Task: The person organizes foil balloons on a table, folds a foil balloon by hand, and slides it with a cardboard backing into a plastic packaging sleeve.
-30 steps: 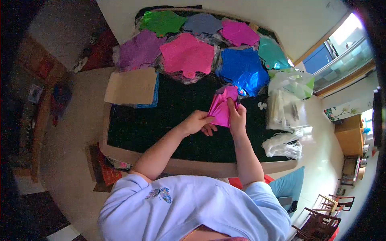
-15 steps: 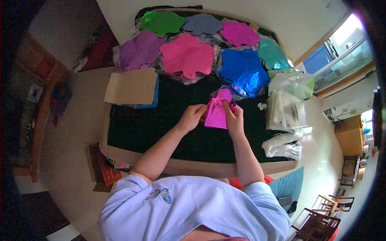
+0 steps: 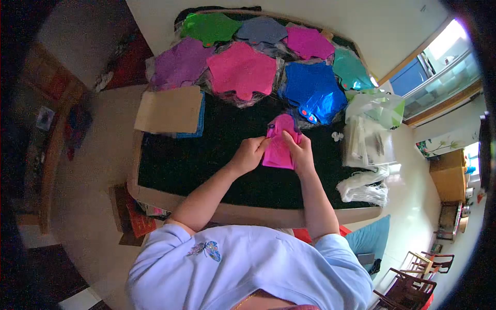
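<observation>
Between my two hands is a folded, shiny pink piece [image 3: 279, 155], flat and roughly oblong, with a rounded upper end and a dark edge behind it. My left hand [image 3: 251, 153] pinches its left edge. My right hand [image 3: 300, 151] grips the right side, thumb lying across the front. The fingers behind the piece are hidden. Just beyond it lies a stack of blue shaped pieces [image 3: 312, 88] with red dots on its near tab. A bright pink stack [image 3: 242, 70] of a similar many-cornered outline rests farther left.
Purple [image 3: 179, 63], green [image 3: 209, 28], grey [image 3: 261, 31], magenta [image 3: 310, 42] and teal stacks [image 3: 351, 70] line the far side of the dark tabletop [image 3: 206, 160]. Cardboard [image 3: 168, 109] lies left. Clear plastic bags [image 3: 367, 144] and white string [image 3: 363, 187] lie right.
The pink piece has turned slightly and its front looks flatter and smoother. My left hand has shifted a little right along its edge; my right thumb has moved slightly left across it.
</observation>
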{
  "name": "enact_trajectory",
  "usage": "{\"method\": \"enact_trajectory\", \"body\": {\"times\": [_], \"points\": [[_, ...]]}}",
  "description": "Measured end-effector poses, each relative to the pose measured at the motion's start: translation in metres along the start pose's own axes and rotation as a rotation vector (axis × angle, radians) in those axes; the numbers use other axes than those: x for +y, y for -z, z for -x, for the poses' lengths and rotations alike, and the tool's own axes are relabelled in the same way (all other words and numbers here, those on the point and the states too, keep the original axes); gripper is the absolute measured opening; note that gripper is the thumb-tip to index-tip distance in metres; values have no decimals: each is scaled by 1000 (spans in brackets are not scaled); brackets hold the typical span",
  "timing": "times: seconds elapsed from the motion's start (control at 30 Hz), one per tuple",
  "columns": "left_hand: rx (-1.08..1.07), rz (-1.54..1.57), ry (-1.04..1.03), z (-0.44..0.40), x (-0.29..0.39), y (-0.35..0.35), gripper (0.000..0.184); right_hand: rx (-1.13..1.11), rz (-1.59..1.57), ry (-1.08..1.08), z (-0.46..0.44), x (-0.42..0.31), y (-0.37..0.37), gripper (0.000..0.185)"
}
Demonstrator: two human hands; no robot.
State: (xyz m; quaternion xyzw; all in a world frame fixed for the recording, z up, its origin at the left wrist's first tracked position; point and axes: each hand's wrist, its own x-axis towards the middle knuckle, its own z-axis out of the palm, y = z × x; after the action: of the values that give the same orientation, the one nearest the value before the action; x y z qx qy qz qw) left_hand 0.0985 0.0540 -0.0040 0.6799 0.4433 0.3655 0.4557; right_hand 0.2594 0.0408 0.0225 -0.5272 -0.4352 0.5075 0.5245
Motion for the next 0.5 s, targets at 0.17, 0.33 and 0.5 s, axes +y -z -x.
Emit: {"method": "enact_trajectory", "body": {"times": [0.17, 0.33, 0.5], "points": [[-105, 33, 67, 1, 13, 6, 29, -32, -156, -202, -2, 0, 5, 15], [-143, 199, 84, 3, 6, -3, 27, 25, -191, -153, -4, -3, 10, 15], [-318, 370, 325, 4, 14, 1, 26, 54, -202, -122, -7, 7, 12, 16]]}}
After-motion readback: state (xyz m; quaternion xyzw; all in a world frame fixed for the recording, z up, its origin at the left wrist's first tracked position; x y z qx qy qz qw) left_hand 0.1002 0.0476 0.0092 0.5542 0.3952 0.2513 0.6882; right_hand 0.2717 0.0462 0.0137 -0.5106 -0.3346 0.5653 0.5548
